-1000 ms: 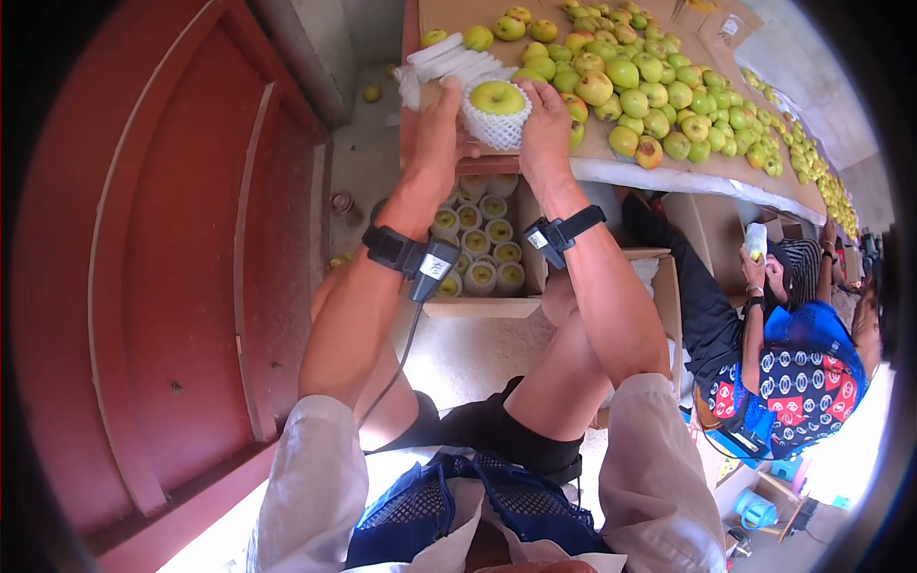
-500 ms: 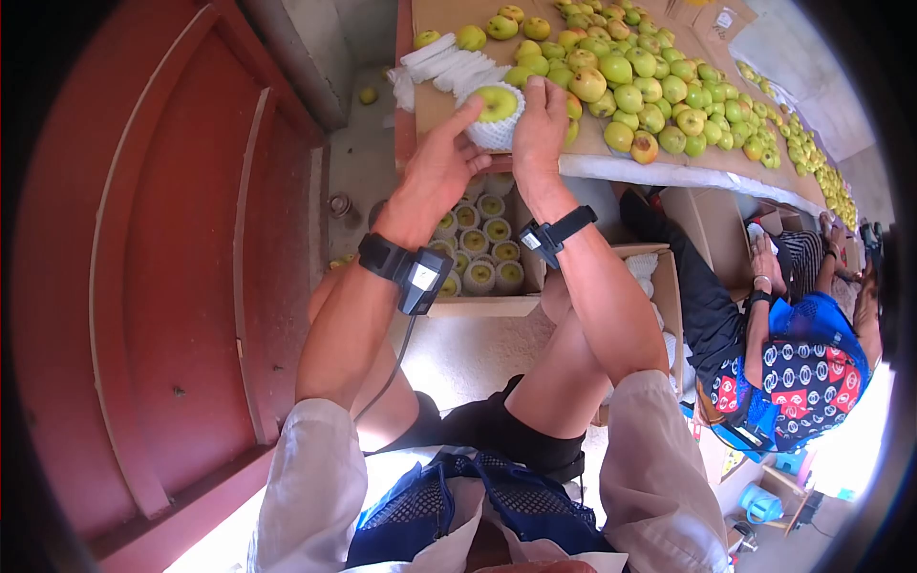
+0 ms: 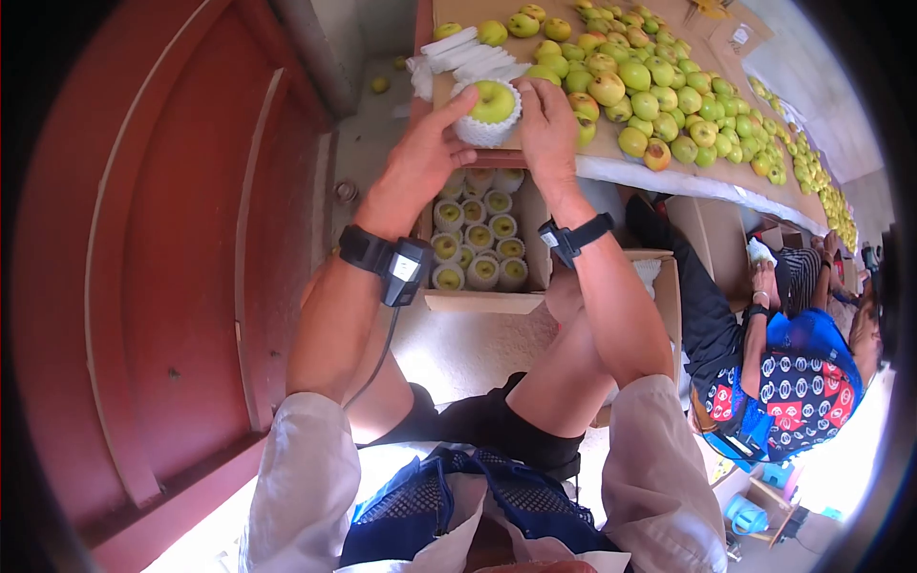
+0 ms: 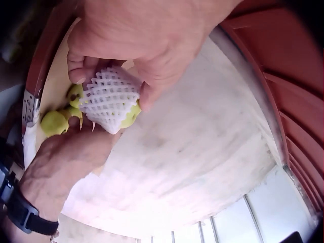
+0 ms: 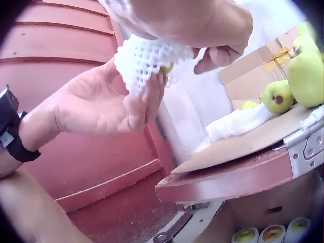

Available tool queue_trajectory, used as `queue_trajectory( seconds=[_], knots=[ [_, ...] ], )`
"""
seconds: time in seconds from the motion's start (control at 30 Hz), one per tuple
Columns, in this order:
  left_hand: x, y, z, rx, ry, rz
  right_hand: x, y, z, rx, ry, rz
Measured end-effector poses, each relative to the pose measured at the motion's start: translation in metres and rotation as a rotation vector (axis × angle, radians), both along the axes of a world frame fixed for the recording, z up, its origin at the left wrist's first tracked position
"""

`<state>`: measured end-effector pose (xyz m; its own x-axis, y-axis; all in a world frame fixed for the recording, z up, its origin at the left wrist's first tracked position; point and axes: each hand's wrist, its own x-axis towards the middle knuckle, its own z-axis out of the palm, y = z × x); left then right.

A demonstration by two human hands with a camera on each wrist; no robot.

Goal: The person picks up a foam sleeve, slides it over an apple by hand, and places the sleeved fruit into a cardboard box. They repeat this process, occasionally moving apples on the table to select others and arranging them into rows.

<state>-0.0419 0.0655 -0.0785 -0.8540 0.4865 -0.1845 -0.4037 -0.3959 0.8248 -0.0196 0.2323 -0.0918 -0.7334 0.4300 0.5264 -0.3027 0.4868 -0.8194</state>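
Note:
A green apple [image 3: 493, 100] in a white foam net [image 3: 487, 132] is held between both hands above the table's near edge. The left hand [image 3: 420, 158] grips its left side, thumb near the top rim. On the other side the right hand [image 3: 549, 129] holds the net with bent fingers. In the left wrist view the left hand [image 4: 136, 40] pinches the netted apple [image 4: 110, 98], the right hand [image 4: 76, 152] beneath it. The right wrist view shows the net [image 5: 147, 58] between the left hand [image 5: 106, 101] and the right hand [image 5: 187, 20].
Many loose apples [image 3: 659, 95] cover the cardboard-topped table [image 3: 611, 162]. White foam nets [image 3: 463, 55] lie at its left end. Below, an open box [image 3: 487, 303] holds netted apples in rows. A red door [image 3: 172, 267] stands at left; another person [image 3: 802, 382] sits at right.
The left hand has shifted its hold to the apple's left side, its thumb now by the top rim. The net sits lower around the apple, and the right hand stays at the right side.

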Motion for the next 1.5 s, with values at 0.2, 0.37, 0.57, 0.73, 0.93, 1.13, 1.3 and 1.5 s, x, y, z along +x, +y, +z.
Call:
queue_trajectory(
  seconds=[0.2,0.37,0.57,0.73,0.93,1.13,1.3,1.5],
  knots=[
    [0.008,-0.042,0.005,-0.300,0.255,-0.027,0.012,-0.003,0.003,0.020,-0.174,0.335],
    [0.008,-0.063,-0.010,-0.560,0.349,-0.077,0.029,-0.021,0.003,0.026,-0.456,0.589],
    [0.034,-0.069,-0.001,-0.702,0.367,-0.107,0.036,-0.044,-0.021,0.246,-0.407,0.567],
    [0.027,-0.078,-0.021,-0.804,0.359,-0.180,0.045,-0.058,-0.022,0.415,-0.526,0.496],
    [0.022,-0.089,-0.006,-0.972,0.436,0.015,0.043,-0.049,-0.066,0.374,-0.779,0.555],
    [0.007,-0.097,-0.011,-0.884,0.435,0.265,0.016,-0.027,-0.141,0.450,-1.056,0.625],
    [0.009,-0.108,-0.032,-1.066,0.609,0.007,-0.031,-0.005,-0.218,0.551,-1.122,0.583],
    [0.028,-0.115,-0.061,-1.224,0.629,-0.239,-0.059,0.013,-0.302,0.473,-1.140,0.271]
  ],
)
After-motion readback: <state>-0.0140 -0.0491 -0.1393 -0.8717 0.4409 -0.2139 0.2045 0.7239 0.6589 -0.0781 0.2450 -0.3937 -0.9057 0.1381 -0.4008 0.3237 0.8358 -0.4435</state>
